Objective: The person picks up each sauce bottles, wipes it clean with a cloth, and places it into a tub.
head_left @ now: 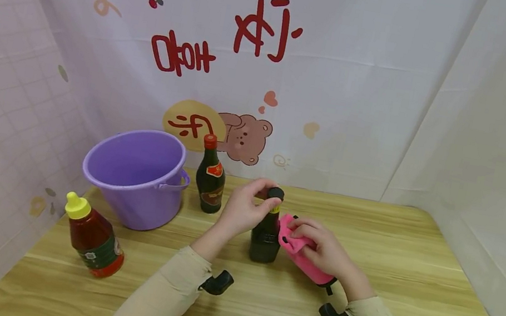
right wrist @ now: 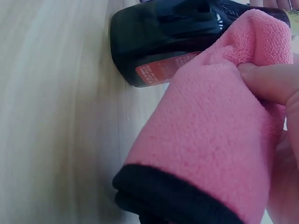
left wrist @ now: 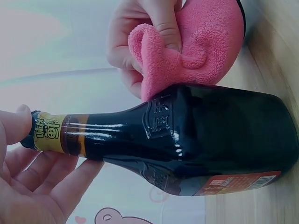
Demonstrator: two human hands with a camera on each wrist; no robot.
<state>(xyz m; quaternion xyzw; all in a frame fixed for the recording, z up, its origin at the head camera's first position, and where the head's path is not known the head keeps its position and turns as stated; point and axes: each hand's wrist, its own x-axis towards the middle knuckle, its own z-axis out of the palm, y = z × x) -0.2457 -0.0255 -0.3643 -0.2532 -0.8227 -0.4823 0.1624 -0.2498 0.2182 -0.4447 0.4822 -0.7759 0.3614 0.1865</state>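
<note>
Bottle (head_left: pixel 264 246): dark and square-sided, standing upright on the table between your hands, black cap (head_left: pixel 276 192) on.
Cap end: your left hand (head_left: pixel 246 207) has its thumb and fingers curled round the cap and neck, with hardly any gap.
Cloth side: your right hand (head_left: pixel 322 247) pinches a bunched pink cloth (head_left: pixel 312 265), thumb sunk in the fold, the cloth touching the bottle's side.
Tipping: a hard sideways push from the cloth could topple the bottle, since your hold is only at the top.
Slipping: the smooth neck might turn or slide in your fingers if you loosen them while the cloth presses.
Snagging: the cloth's dark-edged lower end hangs loose; it could catch near the base if you pull downward.
Left-side clutter: a wide swing of your left arm could knock the red-capped bottle (head_left: pixel 210 184), which stands just beside the purple bucket (head_left: pixel 142 209); the yellow-topped squeeze bottle (head_left: pixel 97 243) sits nearer you.
Table (head_left: pixel 418 289): pale wood grain, rounded far corner.
Room: white sheeting (head_left: pixel 354 131) behind, printed with red characters, cherries and a bear (head_left: pixel 242 139).
</note>
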